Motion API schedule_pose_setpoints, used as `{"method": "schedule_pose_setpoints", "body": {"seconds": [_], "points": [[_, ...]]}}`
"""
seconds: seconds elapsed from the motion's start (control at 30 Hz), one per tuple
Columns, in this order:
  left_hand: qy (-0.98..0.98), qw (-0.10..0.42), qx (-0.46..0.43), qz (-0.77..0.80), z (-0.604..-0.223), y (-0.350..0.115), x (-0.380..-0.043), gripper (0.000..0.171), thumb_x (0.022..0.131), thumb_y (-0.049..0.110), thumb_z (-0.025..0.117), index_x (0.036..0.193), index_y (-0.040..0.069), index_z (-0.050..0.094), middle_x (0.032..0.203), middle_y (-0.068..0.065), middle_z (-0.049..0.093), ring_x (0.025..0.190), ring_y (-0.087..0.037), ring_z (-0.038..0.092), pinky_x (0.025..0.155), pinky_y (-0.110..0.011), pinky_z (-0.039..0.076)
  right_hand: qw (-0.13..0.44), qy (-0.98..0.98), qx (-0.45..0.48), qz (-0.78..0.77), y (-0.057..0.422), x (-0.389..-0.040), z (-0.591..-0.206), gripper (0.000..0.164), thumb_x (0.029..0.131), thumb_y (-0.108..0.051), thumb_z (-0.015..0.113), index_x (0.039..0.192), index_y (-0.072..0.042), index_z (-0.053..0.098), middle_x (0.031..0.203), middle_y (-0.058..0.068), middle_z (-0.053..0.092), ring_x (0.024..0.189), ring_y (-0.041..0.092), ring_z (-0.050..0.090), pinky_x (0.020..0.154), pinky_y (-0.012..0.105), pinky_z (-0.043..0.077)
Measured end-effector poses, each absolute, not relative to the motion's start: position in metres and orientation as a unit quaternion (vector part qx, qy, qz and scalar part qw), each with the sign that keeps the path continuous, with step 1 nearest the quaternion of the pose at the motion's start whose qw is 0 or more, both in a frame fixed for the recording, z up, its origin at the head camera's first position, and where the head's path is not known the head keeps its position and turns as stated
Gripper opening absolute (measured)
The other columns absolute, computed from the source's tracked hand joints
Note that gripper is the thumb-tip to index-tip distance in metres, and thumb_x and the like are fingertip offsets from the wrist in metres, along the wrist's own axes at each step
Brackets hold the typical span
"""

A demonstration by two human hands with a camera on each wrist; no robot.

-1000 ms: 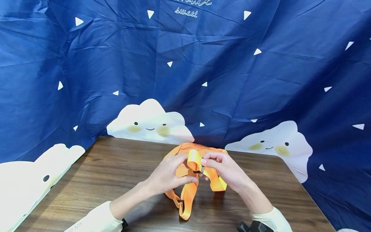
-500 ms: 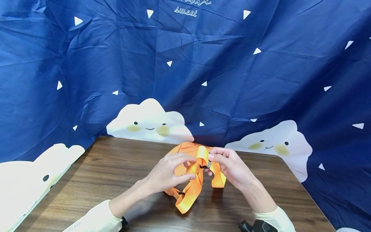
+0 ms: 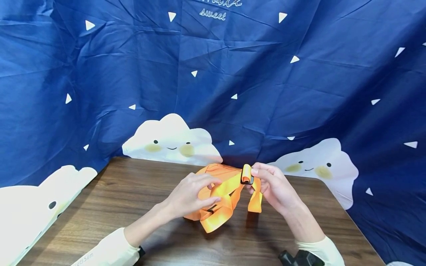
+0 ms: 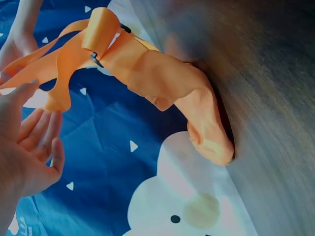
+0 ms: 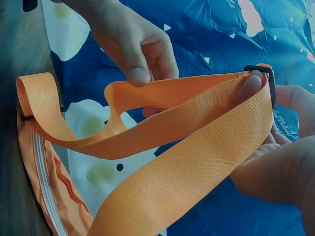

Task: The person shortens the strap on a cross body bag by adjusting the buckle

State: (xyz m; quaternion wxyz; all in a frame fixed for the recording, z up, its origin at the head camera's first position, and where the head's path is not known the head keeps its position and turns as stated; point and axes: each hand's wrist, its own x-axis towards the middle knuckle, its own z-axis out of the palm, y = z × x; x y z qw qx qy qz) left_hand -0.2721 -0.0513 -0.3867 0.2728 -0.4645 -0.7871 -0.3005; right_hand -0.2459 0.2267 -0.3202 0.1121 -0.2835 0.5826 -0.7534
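Note:
My right hand point(image 3: 277, 188) pinches the black slider buckle point(image 3: 247, 177) of an orange strap point(image 5: 182, 167), thumb on the near side. A short strap loop stands up through the buckle. My left hand point(image 3: 188, 194) is to the left, thumb and fingers apart on either side of the strap; in the right wrist view its thumb point(image 5: 139, 73) is right at the strap's edge. Behind the hands, the orange zip bag point(image 3: 213, 169) lies on the table. Its white zipper point(image 5: 47, 187) shows in the right wrist view. A second black slider point(image 5: 27, 117) sits on the strap near the bag.
The dark wood table point(image 3: 133, 188) ends at the back against a blue cloth point(image 3: 213, 85) printed with white triangles and smiling clouds point(image 3: 173, 142). A black wrist device point(image 3: 301, 258) is on the right sleeve.
My right hand has moved right and slightly up with the buckle, drawing the strap away from my left hand. The hanging strap loop has risen. My left hand has barely moved.

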Motion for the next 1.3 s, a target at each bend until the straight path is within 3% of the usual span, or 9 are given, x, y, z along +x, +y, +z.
{"method": "schedule_pose_setpoints", "body": {"seconds": [0.27,0.43,0.7,0.87,1.13,1.3], "points": [[-0.803,0.281,-0.467,-0.244,-0.387,-0.053,-0.273,0.040,0.086,0.038,0.082,0.117,0.015,0.071,0.099,0.009,0.068,0.090,-0.005,0.060,0.078,-0.031,0.044,0.091,0.561,-0.270,-0.777,0.233,-0.248,-0.320,0.031,0.104,-0.004,0.041,0.089,-0.006,0.069,0.083,0.005,0.070,0.068,0.017,0.061,0.066,0.025,0.048],[-0.827,0.245,-0.453,-0.228,-0.381,-0.057,-0.273,0.041,0.090,0.041,0.078,0.122,0.016,0.070,0.107,0.009,0.069,0.095,-0.006,0.060,0.078,-0.032,0.043,0.090,0.561,-0.257,-0.782,0.233,-0.248,-0.320,0.030,0.104,-0.004,0.043,0.089,-0.008,0.068,0.084,0.003,0.069,0.070,0.017,0.062,0.066,0.025,0.049],[-0.835,0.207,-0.439,-0.259,-0.372,-0.062,-0.269,0.050,0.093,0.045,0.074,0.134,0.017,0.065,0.125,0.007,0.065,0.113,-0.009,0.057,0.088,-0.038,0.043,0.042,0.690,-0.224,-0.687,0.224,-0.249,-0.326,0.017,0.102,-0.011,0.062,0.090,-0.001,0.068,0.076,0.011,0.064,0.064,0.021,0.059,0.057,0.028,0.047],[-0.813,0.216,-0.450,-0.299,-0.368,-0.058,-0.262,0.056,0.094,0.050,0.071,0.137,0.015,0.062,0.128,0.009,0.062,0.111,-0.005,0.057,0.087,-0.034,0.042,0.068,0.753,-0.229,-0.613,0.211,-0.246,-0.333,0.020,0.098,-0.018,0.070,0.096,0.003,0.068,0.077,0.018,0.065,0.060,0.020,0.058,0.056,0.029,0.050],[-0.767,0.247,-0.499,-0.319,-0.365,-0.052,-0.255,0.055,0.089,0.041,0.080,0.135,0.015,0.064,0.132,0.008,0.061,0.125,-0.007,0.052,0.089,-0.037,0.043,0.093,0.760,-0.273,-0.583,0.199,-0.244,-0.339,0.015,0.098,-0.014,0.070,0.097,0.000,0.070,0.071,0.009,0.061,0.065,0.021,0.058,0.063,0.029,0.051],[-0.756,0.244,-0.508,-0.332,-0.364,-0.054,-0.254,0.051,0.088,0.037,0.081,0.132,0.016,0.064,0.125,0.009,0.064,0.111,-0.008,0.057,0.088,-0.036,0.044,0.116,0.756,-0.300,-0.570,0.203,-0.246,-0.338,0.013,0.100,-0.014,0.068,0.103,-0.001,0.071,0.077,0.012,0.065,0.069,0.021,0.060,0.065,0.030,0.051]]}}
